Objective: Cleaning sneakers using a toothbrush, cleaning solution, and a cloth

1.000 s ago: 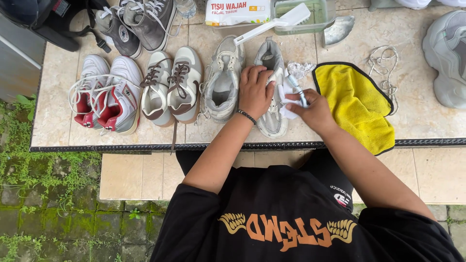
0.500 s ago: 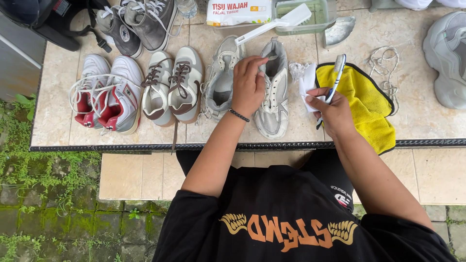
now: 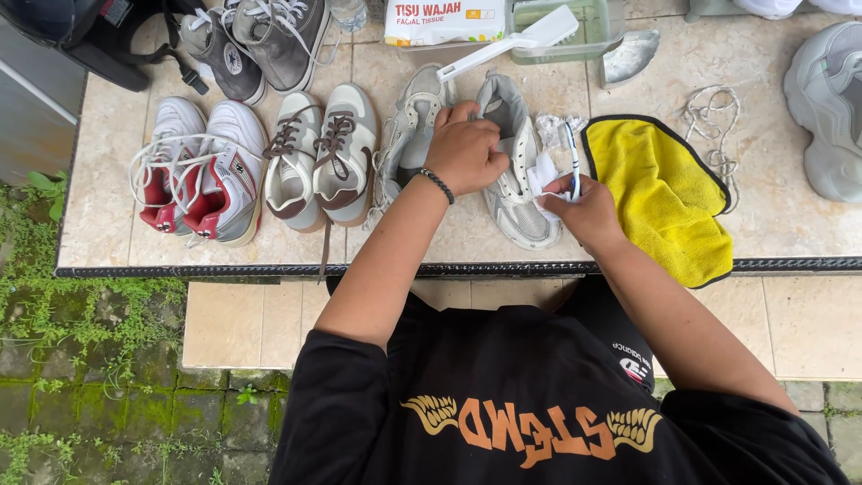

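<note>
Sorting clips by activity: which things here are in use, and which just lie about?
In use: left hand on grey shoe; right hand holding toothbrush and white tissue.
Lying about: yellow cloth, red-and-white shoes, brown-laced shoes, loose laces.

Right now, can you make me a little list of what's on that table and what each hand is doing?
left hand: gripping the heel end of a grey sneaker
right hand: holding a small brush and a white tissue against that sneaker
beside right hand: yellow cloth, loose laces
other shoes: red-and-white pair, cream pair with brown laces
far edge: tissue pack, clear tub
surface: tiled table
</note>
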